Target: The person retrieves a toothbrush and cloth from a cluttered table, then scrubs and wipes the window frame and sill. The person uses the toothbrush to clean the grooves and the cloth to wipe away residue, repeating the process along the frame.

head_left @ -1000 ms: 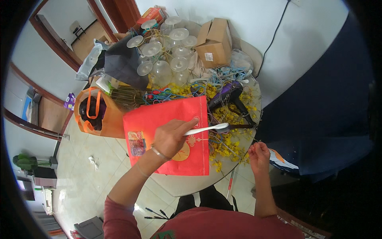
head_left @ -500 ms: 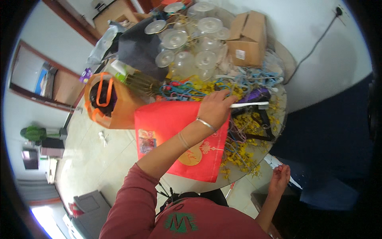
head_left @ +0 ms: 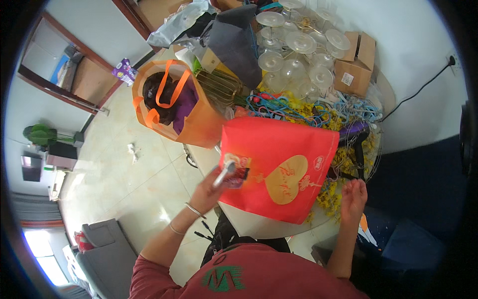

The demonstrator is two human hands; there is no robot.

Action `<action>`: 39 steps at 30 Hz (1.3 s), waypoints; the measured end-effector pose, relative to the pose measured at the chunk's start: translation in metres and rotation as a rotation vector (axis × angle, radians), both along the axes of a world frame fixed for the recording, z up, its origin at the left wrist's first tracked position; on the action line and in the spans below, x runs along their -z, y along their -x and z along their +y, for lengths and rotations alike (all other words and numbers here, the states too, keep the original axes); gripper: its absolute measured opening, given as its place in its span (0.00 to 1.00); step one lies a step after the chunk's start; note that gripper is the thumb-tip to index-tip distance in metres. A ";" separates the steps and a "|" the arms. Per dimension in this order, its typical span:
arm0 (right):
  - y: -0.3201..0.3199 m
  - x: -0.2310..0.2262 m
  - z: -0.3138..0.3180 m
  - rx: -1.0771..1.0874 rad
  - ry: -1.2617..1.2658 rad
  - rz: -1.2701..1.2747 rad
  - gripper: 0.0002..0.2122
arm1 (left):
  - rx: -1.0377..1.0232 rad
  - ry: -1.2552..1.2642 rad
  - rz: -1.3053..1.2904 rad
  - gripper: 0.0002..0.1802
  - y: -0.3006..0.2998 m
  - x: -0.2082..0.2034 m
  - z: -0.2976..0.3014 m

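Over the left edge of a flat red bag [head_left: 259, 144] with a gold heart print, my left hand [head_left: 206, 193] grips a white toothbrush [head_left: 225, 174], its outline smeared by motion. The bag lies on the round table [head_left: 249, 218]. To the right of the bag is my right hand [head_left: 353, 197], fingers curled together; whatever they hold, if anything, is hidden. Just beyond that hand, a black and purple hair dryer [head_left: 356, 133] rests among yellow artificial flowers [head_left: 326, 199].
An orange bag [head_left: 201, 119] with purple and dark contents stands left of the red bag. Upturned stemmed glasses [head_left: 300, 44] crowd the back, beside a cardboard box [head_left: 354, 70]. Blue hangers [head_left: 294, 107] lie tangled before them. A black cord [head_left: 423, 89] runs to the wall.
My left hand has moved left and nearer me with the toothbrush, off the red bag's far edge. My right hand has risen toward the table's right edge. The whole view has shifted.
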State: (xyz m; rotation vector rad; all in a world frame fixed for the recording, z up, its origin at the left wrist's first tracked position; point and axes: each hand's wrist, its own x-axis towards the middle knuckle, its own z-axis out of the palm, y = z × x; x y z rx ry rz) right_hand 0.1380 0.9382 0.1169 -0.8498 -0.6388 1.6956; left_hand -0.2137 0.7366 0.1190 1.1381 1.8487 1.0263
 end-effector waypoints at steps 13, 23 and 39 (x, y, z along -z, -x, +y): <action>0.124 -0.025 -0.106 0.141 -0.125 -0.110 0.03 | 0.501 -0.346 -0.367 0.19 0.022 0.039 -0.047; 0.129 -0.005 -0.131 0.203 -0.103 -0.096 0.03 | -0.031 -0.372 0.339 0.09 0.064 0.106 0.049; 0.143 0.043 -0.038 -0.069 -0.161 0.135 0.04 | 0.305 -0.215 0.181 0.09 0.055 0.093 -0.001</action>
